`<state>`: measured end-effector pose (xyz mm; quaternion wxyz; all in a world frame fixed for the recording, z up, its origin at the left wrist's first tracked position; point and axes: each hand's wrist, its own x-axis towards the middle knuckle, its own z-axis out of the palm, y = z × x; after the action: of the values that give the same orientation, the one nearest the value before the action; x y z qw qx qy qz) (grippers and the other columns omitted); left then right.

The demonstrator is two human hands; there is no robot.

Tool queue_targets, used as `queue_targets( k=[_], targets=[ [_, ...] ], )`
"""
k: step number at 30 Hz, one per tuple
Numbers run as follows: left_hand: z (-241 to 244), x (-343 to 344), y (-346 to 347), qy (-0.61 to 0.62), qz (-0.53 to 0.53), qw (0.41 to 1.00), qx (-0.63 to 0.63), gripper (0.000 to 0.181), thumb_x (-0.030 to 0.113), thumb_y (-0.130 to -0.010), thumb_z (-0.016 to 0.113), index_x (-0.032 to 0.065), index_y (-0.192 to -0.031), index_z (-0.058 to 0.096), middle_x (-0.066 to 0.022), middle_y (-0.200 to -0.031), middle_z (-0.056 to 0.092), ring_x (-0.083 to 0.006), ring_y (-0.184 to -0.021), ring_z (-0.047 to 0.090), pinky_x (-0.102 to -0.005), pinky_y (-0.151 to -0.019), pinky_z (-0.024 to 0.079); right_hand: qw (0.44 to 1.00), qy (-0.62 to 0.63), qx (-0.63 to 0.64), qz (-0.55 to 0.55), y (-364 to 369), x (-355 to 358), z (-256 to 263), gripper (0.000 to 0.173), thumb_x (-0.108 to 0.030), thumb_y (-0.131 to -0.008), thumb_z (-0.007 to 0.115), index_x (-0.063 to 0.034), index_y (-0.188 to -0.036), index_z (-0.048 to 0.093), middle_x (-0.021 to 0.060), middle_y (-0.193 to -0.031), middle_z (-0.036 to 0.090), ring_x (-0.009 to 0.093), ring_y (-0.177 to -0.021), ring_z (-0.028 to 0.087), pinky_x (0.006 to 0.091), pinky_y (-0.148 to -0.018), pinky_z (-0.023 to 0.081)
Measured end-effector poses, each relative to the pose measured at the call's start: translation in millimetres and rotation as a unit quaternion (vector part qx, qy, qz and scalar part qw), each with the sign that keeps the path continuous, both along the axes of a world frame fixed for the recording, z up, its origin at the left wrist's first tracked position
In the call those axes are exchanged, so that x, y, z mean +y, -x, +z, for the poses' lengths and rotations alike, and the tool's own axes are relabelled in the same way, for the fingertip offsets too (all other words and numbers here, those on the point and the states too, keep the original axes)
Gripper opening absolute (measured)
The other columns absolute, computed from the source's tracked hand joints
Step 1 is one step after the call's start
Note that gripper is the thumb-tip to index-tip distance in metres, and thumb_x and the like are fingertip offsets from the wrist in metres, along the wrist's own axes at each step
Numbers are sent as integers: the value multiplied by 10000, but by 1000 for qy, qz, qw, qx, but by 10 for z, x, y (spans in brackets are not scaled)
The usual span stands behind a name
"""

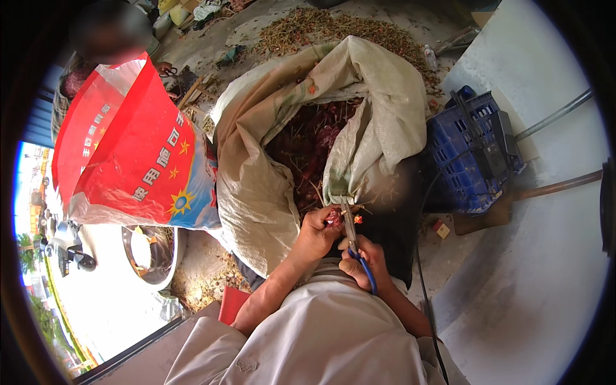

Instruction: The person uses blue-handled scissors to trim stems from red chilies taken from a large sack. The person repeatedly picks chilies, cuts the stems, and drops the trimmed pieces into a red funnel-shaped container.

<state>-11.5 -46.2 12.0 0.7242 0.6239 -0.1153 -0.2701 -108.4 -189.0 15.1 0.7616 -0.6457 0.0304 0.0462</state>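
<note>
My left hand [317, 236] holds a small bunch of dark red dried pods, which look like chili peppers [334, 218], with thin pale stems showing. My right hand [366, 262] grips a pair of scissors with blue handles [353, 240]. Its metal blades point away from me and lie right beside the pods at my left fingertips. A small orange-red bit [358, 219] shows just right of the blades. Before me, a large woven plastic sack [255, 178] has its rim rolled down. More dark red pods with straw-coloured stems [308, 139] fill its mouth.
On the left stands a red printed plastic bag [144, 149], with a person [72, 82] behind it. A round tub [149, 255] sits below. At right are a blue plastic crate [464, 149] and a black cable [423, 284]. Stem scraps [337, 31] cover floor beyond the sack.
</note>
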Motion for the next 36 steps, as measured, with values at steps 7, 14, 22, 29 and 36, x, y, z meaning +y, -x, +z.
queue_targets(
  k=[7,14,22,29,36],
  targets=[
    [-124,-28,77,-35,27,996,-72,277,75,-954,622,21,-1223,658,31,-916,671,-51,-832,565,-222,-766,481,999,-32,22,-19,62,32,-35,402,-276,-834,811,-16,-1043,587,-35,-732,510,43,-669,442,212,-607,379],
    [-150,5,101,-77,31,991,-104,264,69,-960,613,31,-1217,664,41,-831,655,-38,-766,537,-220,-711,477,999,-8,46,-21,94,51,-53,447,-402,-855,768,-31,-1037,598,-3,-735,539,61,-667,489,225,-609,416],
    [-181,5,115,-100,33,984,-144,265,53,-950,602,63,-1206,670,36,-705,570,-48,-670,466,-235,-613,445,995,-69,55,-38,95,110,-135,549,-472,-823,776,-23,-1054,559,-26,-700,494,41,-548,422,220,-472,309],
    [-256,29,150,-145,44,971,-183,248,104,-954,609,88,-1195,669,16,-660,515,-74,-622,434,-252,-576,424,994,-84,64,-35,97,127,-130,554,-467,-835,765,-15,-1072,550,-26,-687,489,45,-537,415,222,-467,303],
    [-190,152,-15,-133,5,978,-162,231,108,-918,652,57,-1144,652,-40,-782,603,-132,-708,562,-285,-657,477,997,45,28,-51,27,72,-75,456,-373,-835,794,-23,-1051,597,-30,-687,517,46,-593,445,215,-538,369]
  ],
)
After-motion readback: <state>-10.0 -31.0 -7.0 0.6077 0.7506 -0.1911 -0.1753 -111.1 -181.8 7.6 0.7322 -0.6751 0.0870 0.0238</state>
